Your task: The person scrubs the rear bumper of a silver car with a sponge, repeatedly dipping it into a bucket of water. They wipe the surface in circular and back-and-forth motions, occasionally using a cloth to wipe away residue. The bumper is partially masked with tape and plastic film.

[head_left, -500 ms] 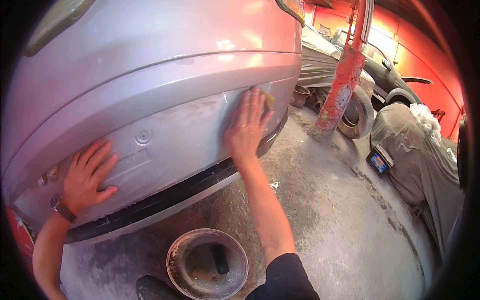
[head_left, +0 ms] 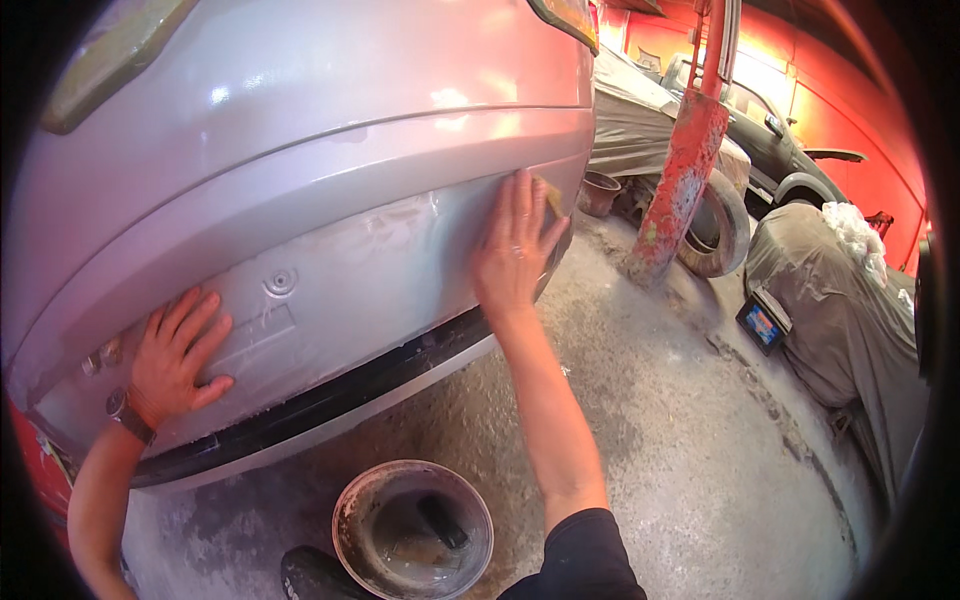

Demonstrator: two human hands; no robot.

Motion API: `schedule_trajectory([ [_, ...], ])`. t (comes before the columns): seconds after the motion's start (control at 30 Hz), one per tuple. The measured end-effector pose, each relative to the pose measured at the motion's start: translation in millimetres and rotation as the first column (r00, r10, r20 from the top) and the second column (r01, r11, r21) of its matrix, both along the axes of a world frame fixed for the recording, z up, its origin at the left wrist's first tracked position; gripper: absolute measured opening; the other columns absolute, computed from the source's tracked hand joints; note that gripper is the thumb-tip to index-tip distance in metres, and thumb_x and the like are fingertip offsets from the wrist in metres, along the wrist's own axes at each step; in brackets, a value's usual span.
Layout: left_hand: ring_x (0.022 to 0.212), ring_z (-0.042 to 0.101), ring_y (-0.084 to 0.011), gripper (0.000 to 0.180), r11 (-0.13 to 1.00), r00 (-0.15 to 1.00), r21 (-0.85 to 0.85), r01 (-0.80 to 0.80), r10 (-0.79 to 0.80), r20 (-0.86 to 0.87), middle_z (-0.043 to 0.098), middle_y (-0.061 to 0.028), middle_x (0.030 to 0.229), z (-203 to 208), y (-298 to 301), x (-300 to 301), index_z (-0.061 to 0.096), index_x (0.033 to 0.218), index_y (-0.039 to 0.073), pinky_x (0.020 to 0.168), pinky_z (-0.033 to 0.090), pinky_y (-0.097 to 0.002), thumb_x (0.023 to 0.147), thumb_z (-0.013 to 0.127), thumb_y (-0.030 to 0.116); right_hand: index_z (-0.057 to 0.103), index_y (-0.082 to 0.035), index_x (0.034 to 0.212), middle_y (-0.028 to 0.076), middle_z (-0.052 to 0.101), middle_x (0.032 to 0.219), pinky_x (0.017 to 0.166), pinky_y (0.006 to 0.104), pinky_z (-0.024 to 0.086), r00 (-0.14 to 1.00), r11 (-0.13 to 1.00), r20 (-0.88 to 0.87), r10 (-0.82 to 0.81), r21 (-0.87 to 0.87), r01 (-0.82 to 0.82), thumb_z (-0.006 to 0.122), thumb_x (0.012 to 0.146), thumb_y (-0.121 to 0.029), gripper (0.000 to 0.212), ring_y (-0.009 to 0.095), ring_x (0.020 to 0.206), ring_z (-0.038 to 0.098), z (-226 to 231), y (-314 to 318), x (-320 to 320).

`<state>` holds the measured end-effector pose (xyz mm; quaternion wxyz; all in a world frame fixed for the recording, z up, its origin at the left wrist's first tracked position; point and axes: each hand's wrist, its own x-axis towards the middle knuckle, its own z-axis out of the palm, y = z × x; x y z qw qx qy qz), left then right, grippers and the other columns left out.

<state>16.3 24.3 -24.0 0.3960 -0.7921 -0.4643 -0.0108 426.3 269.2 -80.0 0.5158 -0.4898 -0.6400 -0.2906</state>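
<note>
A silver car bumper (head_left: 370,262) with matte, partly whitish patches fills the left and middle of the view. My left hand (head_left: 178,352), a watch on its wrist, rests flat against its left part, fingers spread and nothing in them. Towards the bumper's right end, my right hand (head_left: 515,250) lies flat with fingers stretched upward. It presses a yellowish piece of sandpaper (head_left: 553,197) to the surface; only an edge shows beside the fingers, and the rest is hidden underneath. A round recess (head_left: 281,281) sits in the panel between my hands.
Below the bumper, a round basin (head_left: 345,535) holds murky water and a dark block (head_left: 441,522). Right of the car stand a worn red post (head_left: 683,180), a tire (head_left: 735,225), a car battery (head_left: 764,321) and a grey-covered bulk (head_left: 830,310).
My right hand has slid slightly right along the bumper with the sandpaper. My left hand stays in nearly the same place. The view has shifted a little.
</note>
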Motion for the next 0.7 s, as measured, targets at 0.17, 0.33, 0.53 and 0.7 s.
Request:
schedule_trajectory([
  [0.17, 0.152, 0.040, -0.0415, 0.079, 1.000, 1.000, -0.013, -0.006, 0.007, 0.030, 0.044, -0.0151, 0.164, -3.1, 0.1, -4.0, 0.054, 0.152, 0.017, 0.121, 0.030, -0.0635, 0.083, 0.075, 0.049, 0.048, -0.003, 0.157, 0.011, 0.033, 0.172, 0.123, 0.0742, 0.008, 0.979, 0.994, 0.177, 0.102, 0.024, -0.108, 0.054, 0.091, -0.008, 0.066, 0.029, 0.159, 0.030, -12.4, 6.3, 5.0],
  [0.33, 0.152, 0.040, -0.0415, 0.080, 1.000, 1.000, -0.016, 0.007, -0.007, 0.028, 0.044, -0.0146, 0.164, -4.3, 5.8, 0.9, 0.053, 0.152, 0.016, 0.121, 0.029, -0.0637, 0.082, 0.076, 0.048, 0.050, -0.002, 0.155, 0.014, 0.033, 0.171, 0.123, 0.0753, 0.009, 0.984, 0.981, 0.043, 0.175, 0.074, -0.178, 0.056, 0.089, -0.007, 0.067, 0.029, 0.161, 0.027, -6.8, 4.8, 7.1],
  [0.53, 0.150, 0.042, -0.0410, 0.080, 1.000, 1.000, 0.014, 0.015, -0.015, 0.009, 0.045, -0.0146, 0.163, 0.3, -3.3, 0.9, 0.056, 0.150, 0.015, 0.117, 0.035, -0.0623, 0.080, 0.077, 0.047, 0.054, -0.002, 0.151, 0.013, 0.037, 0.169, 0.123, 0.0747, 0.007, 0.944, 0.997, 0.329, 0.031, 0.056, -0.052, 0.057, 0.088, -0.009, 0.063, 0.029, 0.159, 0.032, 5.4, 5.7, 40.2],
  [0.7, 0.148, 0.044, -0.0406, 0.080, 0.999, 0.999, 0.027, 0.042, -0.042, -0.002, 0.046, -0.0146, 0.162, 1.5, 3.0, 7.8, 0.056, 0.150, 0.015, 0.115, 0.038, -0.0615, 0.080, 0.078, 0.046, 0.054, -0.001, 0.151, 0.013, 0.037, 0.169, 0.123, 0.0747, 0.007, 0.919, 0.964, 0.298, 0.257, -0.011, -0.266, 0.051, 0.092, -0.010, 0.059, 0.029, 0.160, 0.031, -4.7, 6.8, 2.1],
])
